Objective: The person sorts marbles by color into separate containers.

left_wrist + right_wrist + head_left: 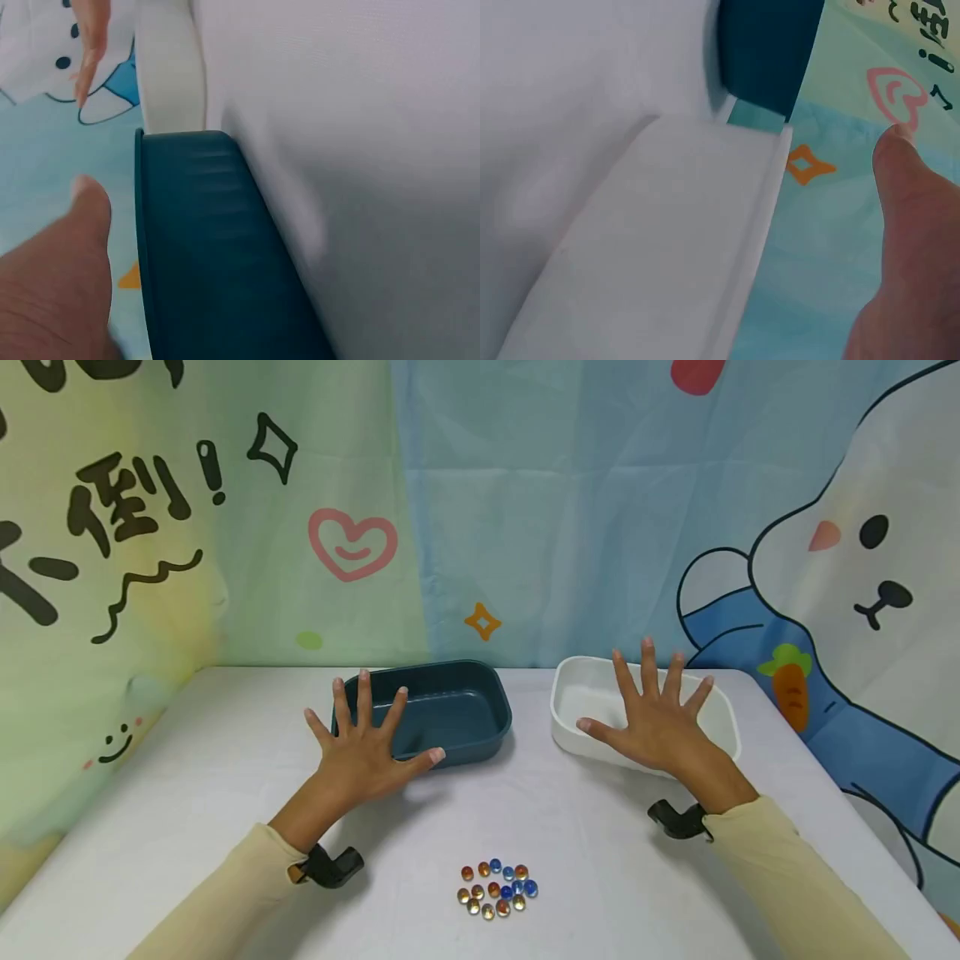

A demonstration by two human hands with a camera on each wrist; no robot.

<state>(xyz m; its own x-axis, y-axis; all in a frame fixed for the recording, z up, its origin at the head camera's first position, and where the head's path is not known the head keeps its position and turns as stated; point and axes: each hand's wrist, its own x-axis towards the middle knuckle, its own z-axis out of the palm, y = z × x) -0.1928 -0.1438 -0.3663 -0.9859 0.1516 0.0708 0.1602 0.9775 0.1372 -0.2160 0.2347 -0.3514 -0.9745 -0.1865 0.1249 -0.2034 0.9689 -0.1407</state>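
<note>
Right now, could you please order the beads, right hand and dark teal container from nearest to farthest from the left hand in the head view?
1. Dark teal container, partly behind the left hand.
2. Beads, low in the view, near its middle.
3. Right hand, across at the white container.

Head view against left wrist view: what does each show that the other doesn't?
Head only: the glass beads, the pink heart print, both sleeves, and the insides of the dark bin and the white bin.
Left wrist only: faint bands across the dark bin's outer wall.
Both: the two bins' outsides, the white tabletop, the left hand (mainly its thumb in the wrist view) and the right hand.
</note>
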